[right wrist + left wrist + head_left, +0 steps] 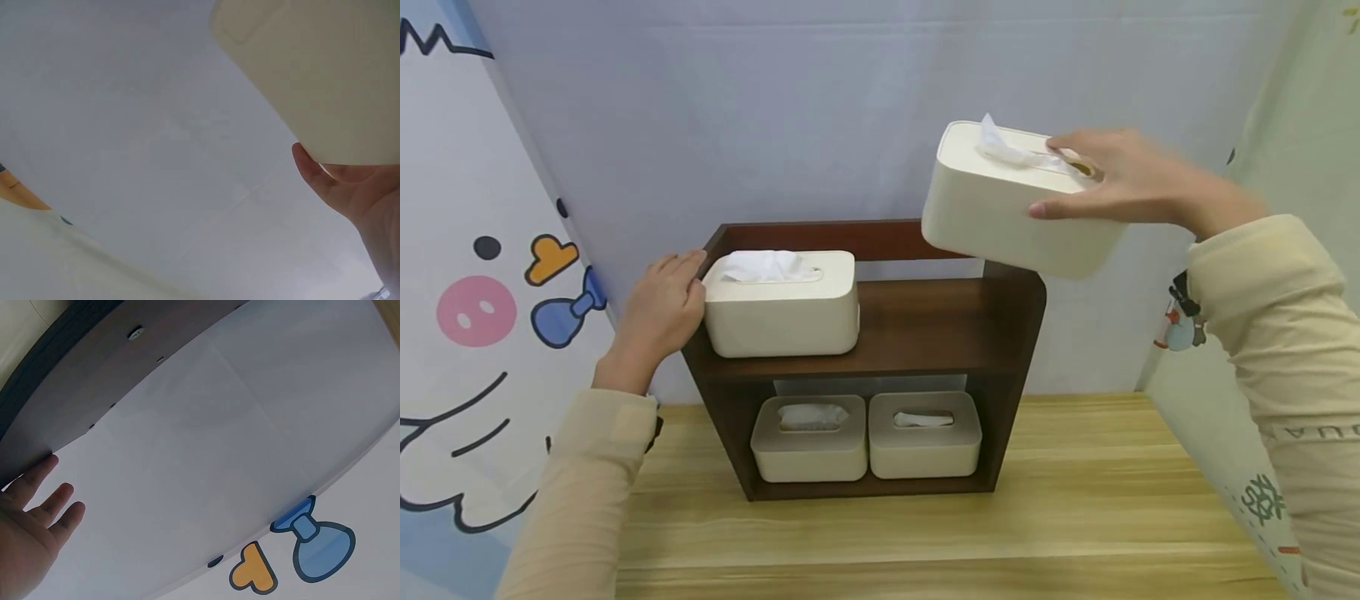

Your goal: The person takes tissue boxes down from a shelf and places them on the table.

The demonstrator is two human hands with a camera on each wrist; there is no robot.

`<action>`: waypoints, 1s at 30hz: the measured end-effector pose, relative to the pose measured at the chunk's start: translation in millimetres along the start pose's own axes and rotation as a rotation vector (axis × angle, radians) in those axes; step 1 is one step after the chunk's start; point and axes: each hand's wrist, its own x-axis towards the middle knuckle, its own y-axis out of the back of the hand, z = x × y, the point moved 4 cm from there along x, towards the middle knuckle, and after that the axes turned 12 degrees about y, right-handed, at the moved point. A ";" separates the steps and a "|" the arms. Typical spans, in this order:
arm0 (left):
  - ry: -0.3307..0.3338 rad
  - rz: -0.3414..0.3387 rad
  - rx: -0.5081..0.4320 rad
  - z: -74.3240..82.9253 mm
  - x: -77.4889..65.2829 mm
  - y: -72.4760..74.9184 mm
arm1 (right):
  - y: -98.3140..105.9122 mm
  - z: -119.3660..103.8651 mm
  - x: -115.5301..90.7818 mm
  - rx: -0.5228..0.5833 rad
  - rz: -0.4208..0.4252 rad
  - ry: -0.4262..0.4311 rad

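The right hand (1120,179) is gripping a cream tissue box (992,196), its thumb pressing the front face and its fingers reaching the far side of the top. The box is tilting, right end lower, near the upper right of a dark brown shelf unit (917,325); a white tissue (1000,150) is protruding from its slot. The left hand (662,300) is resting against the unit's left side panel, fingers mostly extended and slightly apart, holding nothing. A second box (782,321) is occupying the left of the upper shelf, just beside that hand. Below, a lower left box (808,458) and a lower right box (925,457) are standing side by side. The unit is standing on a wood-grain desk (1075,500).
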 end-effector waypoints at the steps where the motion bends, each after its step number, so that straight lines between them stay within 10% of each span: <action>1: -0.001 0.004 0.001 0.0 -0.1 0.0 | 1.6 4.7 -4.3 -0.004 0.006 -0.009; 19: -0.002 0.007 -0.014 -1.5 -1.4 -0.2 | 2.6 89.1 -85.5 -0.006 0.019 -0.237; 30: 0.001 0.021 -0.022 -1.3 -3.2 1.7 | -51.4 118.2 -116.8 -0.124 -0.035 -0.238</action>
